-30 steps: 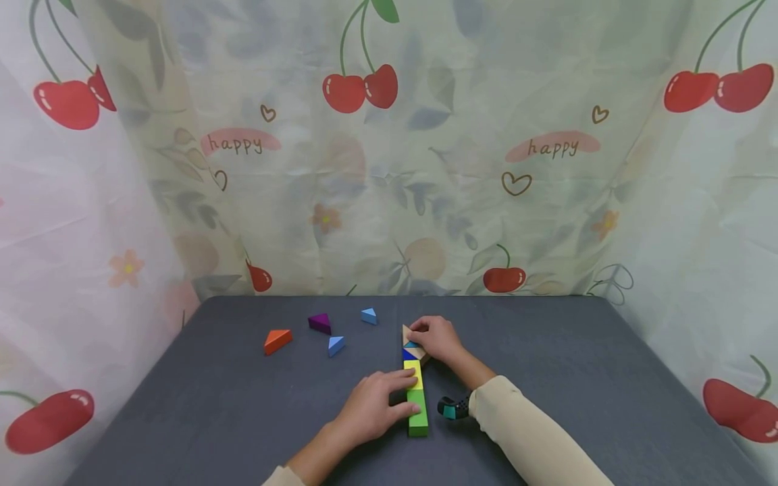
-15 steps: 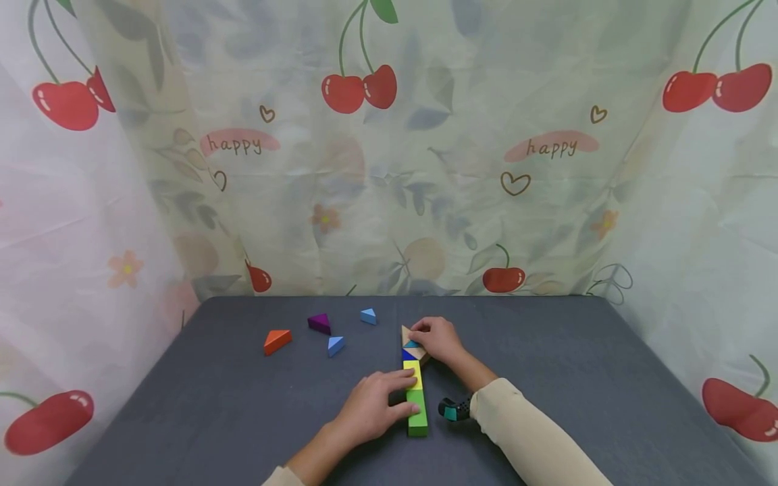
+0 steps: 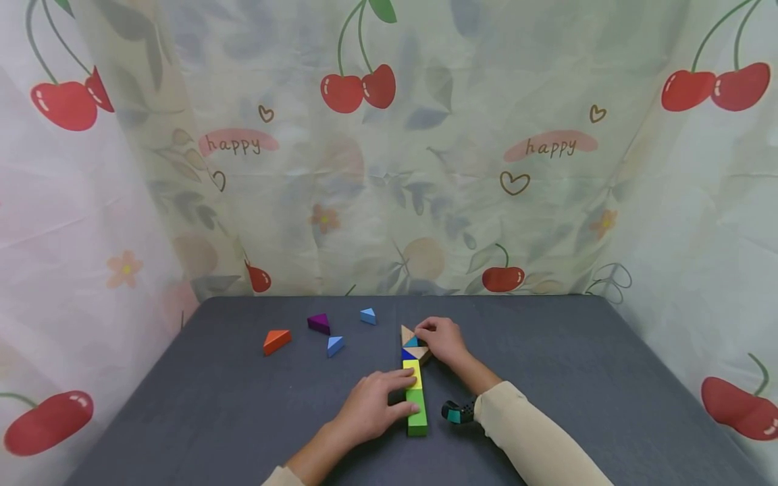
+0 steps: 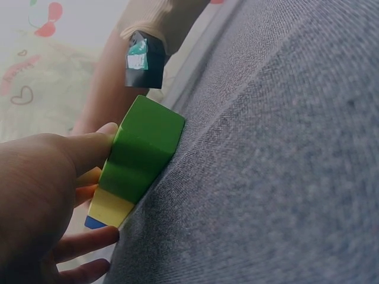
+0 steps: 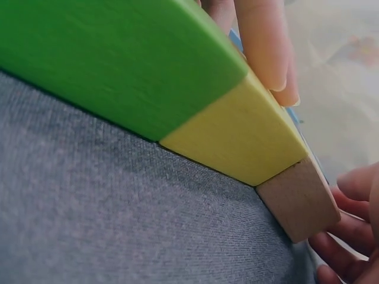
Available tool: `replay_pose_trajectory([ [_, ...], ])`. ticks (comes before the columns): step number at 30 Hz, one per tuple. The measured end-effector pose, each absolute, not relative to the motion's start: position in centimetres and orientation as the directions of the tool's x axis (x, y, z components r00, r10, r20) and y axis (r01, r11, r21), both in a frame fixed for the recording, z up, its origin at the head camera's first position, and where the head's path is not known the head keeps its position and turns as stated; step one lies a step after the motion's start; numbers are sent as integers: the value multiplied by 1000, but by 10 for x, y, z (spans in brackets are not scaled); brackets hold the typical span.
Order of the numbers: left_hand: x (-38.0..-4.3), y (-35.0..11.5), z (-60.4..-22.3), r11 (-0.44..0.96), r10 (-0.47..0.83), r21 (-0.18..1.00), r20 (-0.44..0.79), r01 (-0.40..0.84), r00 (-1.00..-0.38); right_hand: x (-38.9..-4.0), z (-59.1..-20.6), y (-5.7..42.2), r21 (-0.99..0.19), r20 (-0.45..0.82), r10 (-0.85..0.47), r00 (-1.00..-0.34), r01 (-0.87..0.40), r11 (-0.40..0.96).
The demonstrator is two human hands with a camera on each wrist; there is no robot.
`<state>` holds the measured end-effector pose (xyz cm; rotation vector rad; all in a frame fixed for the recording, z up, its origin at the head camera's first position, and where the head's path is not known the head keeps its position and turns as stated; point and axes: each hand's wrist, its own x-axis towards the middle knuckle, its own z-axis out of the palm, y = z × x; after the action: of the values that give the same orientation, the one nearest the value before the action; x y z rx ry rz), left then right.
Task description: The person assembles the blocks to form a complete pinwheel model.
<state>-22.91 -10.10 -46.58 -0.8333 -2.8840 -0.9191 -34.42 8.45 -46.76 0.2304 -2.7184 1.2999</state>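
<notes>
A row of blocks runs away from me on the dark table: a green block [image 3: 417,413], a yellow block [image 3: 412,375], then blue and bare-wood triangular blocks. My left hand [image 3: 373,405] lies across the near part from the left, thumb on the green block and fingers over the yellow one. At the far end my right hand [image 3: 446,341] has its fingertips right beside the light blue triangular block [image 3: 411,342] and the wooden triangular block [image 3: 406,333]. In the right wrist view its loosely bent fingers [image 5: 349,231] are close to a wooden block [image 5: 300,201].
Left of the row lie an orange triangular block [image 3: 277,341], a purple one [image 3: 319,323] and two light blue ones, the nearer light blue block [image 3: 335,345] among them. A printed cherry curtain [image 3: 377,169] stands behind and beside the table [image 3: 200,412].
My right hand has drawn slightly to the right, uncovering more of the light blue and wooden triangular blocks. My left hand stays on the green and yellow blocks.
</notes>
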Motion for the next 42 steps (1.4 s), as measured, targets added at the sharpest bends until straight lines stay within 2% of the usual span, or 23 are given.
replay_pose_trajectory([
  [12,-230,-101,-467,685,492,527,175,503,-853,-333,-464,96,-768,247,-56,-967,-230,598],
  [21,-229,-102,-466,680,494,521,194,516,-848,-306,-457,107,-771,292,-81,-953,-285,569],
  [42,-229,-100,-466,689,503,495,200,529,-841,-263,-472,115,-787,210,-178,-961,-274,553],
])
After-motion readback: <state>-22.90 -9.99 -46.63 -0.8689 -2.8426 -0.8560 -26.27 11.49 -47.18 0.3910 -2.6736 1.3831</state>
